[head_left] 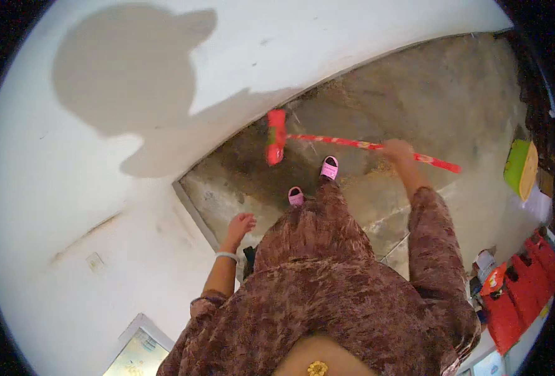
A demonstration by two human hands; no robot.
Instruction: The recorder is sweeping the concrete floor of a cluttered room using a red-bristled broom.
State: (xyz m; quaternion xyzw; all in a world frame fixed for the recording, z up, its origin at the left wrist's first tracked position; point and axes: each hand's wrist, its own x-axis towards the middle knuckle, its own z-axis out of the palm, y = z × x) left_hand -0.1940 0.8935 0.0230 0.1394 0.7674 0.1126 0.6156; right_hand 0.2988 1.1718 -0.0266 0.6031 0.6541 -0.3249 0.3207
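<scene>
A broom point(335, 140) with a red head and a thin, red patterned handle is held slanting across in front of me. My right hand point(398, 150) is wrapped round the handle, with its far end sticking out to the right past my wrist. The broom's head point(276, 138) is at the left end, over the floor near the foot of the wall. My left hand point(243, 224) hangs at my left side, loosely curled with nothing in it. A pale bracelet point(227, 255) circles that wrist.
White walls meet the grey concrete floor point(428, 81) ahead and at left. My feet wear pink slippers point(330, 168). At right stand a green and yellow container point(519, 167), a red cloth-like covering point(521, 294) and small packages point(486, 266).
</scene>
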